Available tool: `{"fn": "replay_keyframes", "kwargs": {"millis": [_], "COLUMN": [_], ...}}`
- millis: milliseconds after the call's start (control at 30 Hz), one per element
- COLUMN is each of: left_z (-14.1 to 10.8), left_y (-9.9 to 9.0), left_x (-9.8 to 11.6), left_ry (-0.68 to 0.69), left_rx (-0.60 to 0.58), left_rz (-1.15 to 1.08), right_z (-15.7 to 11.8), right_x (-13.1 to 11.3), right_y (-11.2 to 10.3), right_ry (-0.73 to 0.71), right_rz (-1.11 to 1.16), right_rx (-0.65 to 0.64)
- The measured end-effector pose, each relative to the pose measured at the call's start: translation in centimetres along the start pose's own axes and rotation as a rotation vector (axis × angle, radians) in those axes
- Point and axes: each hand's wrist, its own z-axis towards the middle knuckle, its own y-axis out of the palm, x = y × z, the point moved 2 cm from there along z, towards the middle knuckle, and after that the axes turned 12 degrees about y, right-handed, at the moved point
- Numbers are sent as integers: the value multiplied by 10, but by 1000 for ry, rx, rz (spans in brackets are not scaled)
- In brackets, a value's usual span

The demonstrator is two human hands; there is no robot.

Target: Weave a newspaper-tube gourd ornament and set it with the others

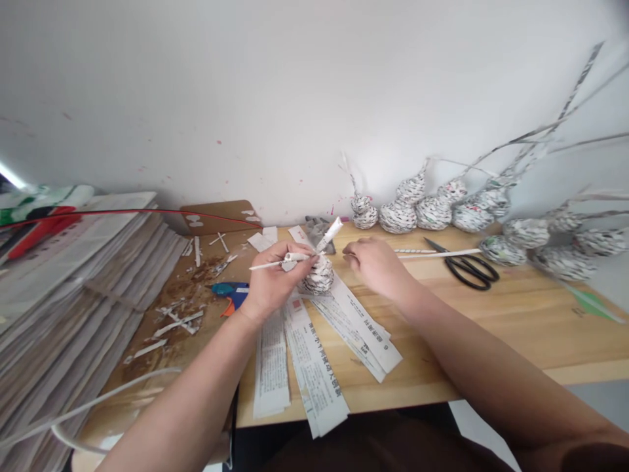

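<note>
I view the light wooden desk [515,328] from above. Left hand [282,275]: fingers pinched narrow on the rolled-paper tubes at the top of a small, round, black-and-white woven paper ball [318,276]. The ball is near the desk's left end, toward the back edge. Right hand [376,262]: just right of the ball, apart from it, fingers curled; I cannot tell whether they grip anything. A thin white rolled-paper stick [442,254] runs rightward from near it to the black-handled metal scissors [469,270].

Printed newspaper strips [317,367] fan toward me below the ball, the middle ones overhanging the front edge. Grey-white woven paper gourds [398,216] line the back edge, bunching toward the right corner. Open wood lies between strips, scissors and front edge. Left of the hands: blue-and-orange glue gun [234,294], then stacked newspapers [98,288].
</note>
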Motion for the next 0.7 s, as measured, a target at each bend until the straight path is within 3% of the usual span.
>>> {"fn": "replay_keyframes", "kwargs": {"millis": [167, 233, 400, 600, 700], "left_z": [1, 1, -1, -2, -2], "left_y": [-2, -1, 1, 2, 1], "left_x": [-4, -4, -5, -7, -7], "left_ry": [-21, -44, -84, -122, -119], "left_rx": [-17, -31, -39, 9, 30], "left_rz": [-74, -98, -152, -192, -191], "right_z": [-6, -8, -13, -17, -16], "right_x": [-13, -18, -23, -26, -26], "right_y": [0, -2, 0, 1, 0], "right_ry": [-59, -29, 22, 19, 42], "right_rz": [641, 775, 828, 859, 873], "right_rx": [38, 8, -20, 68, -42]}}
